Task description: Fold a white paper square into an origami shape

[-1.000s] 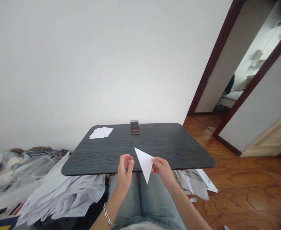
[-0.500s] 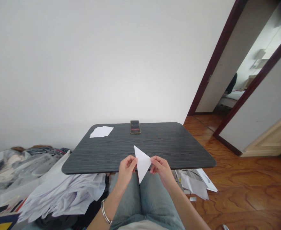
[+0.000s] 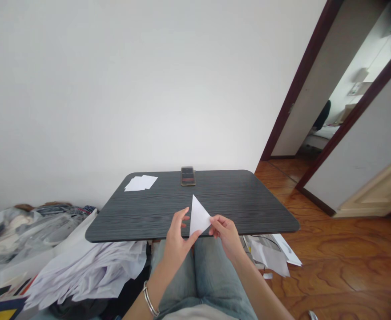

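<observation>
A white paper triangle (image 3: 199,217) is held up over the table's near edge, one point upward. My right hand (image 3: 224,231) pinches its right corner between thumb and fingers. On the other side, my left hand (image 3: 178,231) is spread open, its fingers apart from the paper's left edge. The left thumb touches the lower part of the triangle. A silver bangle (image 3: 149,300) circles my left wrist.
Several white paper sheets (image 3: 140,182) lie at the back left of the dark table (image 3: 248,200). A phone (image 3: 187,176) leans at the back middle. Plastic bags (image 3: 48,231) and white cloth-like bundles (image 3: 91,271) are piled at left. Papers (image 3: 270,258) lie below the right side.
The triangle has turned so its upper point has shifted right. My left hand has let go of its left edge and opened, thumb now low on the paper. The right hand keeps its pinch.
</observation>
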Demonstrator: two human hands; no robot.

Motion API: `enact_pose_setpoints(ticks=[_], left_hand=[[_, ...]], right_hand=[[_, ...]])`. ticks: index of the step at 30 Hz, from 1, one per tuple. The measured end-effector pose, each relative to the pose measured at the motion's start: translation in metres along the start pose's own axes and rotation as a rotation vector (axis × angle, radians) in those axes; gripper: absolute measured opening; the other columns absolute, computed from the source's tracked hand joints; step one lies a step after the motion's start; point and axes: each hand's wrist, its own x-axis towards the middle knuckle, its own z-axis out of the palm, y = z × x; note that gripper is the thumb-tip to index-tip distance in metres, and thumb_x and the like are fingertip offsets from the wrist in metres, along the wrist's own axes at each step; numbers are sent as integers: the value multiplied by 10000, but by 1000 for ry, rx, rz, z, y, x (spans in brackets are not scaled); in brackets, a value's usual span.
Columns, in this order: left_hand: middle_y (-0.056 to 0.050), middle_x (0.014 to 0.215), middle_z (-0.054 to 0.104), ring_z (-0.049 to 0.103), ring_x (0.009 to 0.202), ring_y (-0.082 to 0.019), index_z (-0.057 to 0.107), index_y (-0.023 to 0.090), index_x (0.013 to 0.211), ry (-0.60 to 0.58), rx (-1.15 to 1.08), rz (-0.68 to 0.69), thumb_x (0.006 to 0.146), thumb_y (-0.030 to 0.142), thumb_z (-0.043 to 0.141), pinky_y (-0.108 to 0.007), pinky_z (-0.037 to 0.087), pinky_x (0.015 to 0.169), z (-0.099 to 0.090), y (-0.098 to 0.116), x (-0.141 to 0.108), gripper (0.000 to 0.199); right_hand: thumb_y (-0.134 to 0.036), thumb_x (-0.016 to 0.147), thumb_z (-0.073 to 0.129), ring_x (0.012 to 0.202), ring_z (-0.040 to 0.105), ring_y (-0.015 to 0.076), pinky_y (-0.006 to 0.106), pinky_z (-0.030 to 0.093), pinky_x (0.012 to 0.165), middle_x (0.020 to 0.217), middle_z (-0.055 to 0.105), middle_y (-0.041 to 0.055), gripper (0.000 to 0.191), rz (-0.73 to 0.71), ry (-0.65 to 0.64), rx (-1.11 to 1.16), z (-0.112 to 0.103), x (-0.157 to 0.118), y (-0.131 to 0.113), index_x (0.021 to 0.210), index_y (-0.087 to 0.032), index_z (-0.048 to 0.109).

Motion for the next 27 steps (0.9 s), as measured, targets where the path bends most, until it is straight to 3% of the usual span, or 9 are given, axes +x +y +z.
enact_pose_setpoints(ticks=[4,8,16,23,27], left_hand=[[-114,1293,459,457,1171,-257,410,224,1252,-61,138,114,761,311,609,-377,469,868,2,-4,-5,536],[-105,1269,516,496,1149,-250,474,216,1215,-54,108,90,780,269,591,-374,498,845,5,-11,-3,454],[-107,1104,641,625,948,-233,550,165,1167,-113,-248,-202,720,284,659,-380,502,849,5,-8,0,475],[-145,1170,601,597,1008,-265,571,141,1149,-145,-628,-385,655,260,709,-369,506,831,7,-5,3,526],[-139,1192,585,587,1013,-267,550,157,1181,-175,-713,-427,720,318,650,-337,527,762,6,0,2,499]], right_hand=[[-428,667,687,405,467,79,178,297,381,459,557,-23,292,-10,5,5,1,0,0,614,-159,586],[-418,683,677,410,471,79,178,302,384,470,571,-15,281,-30,-16,-3,2,1,2,622,-157,592],[-413,694,655,474,547,116,191,370,410,533,640,16,280,-116,-49,-14,4,1,0,597,-168,562],[-398,655,693,519,582,125,208,474,454,548,635,-2,259,-188,-27,-18,6,0,-3,572,-171,598],[-396,685,682,526,554,105,195,494,468,555,601,-17,257,-190,-41,-19,5,-1,-3,592,-171,600]])
